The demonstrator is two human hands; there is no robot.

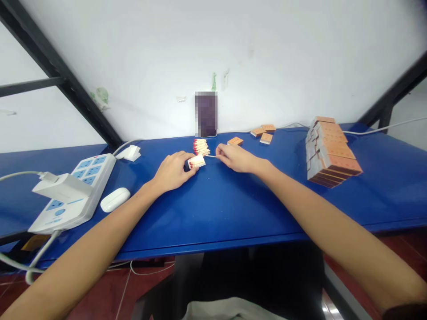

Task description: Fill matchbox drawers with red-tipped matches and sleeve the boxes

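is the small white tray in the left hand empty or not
Not empty: the small white tray in the left hand has matches inside, their red heads showing at one end.

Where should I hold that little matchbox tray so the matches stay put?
Probably pinch the matchbox tray by its opposite edges, coming from the left, much as the left hand does. Its open face shows matches inside, so gripping the edges should leave them undisturbed and its right end free.
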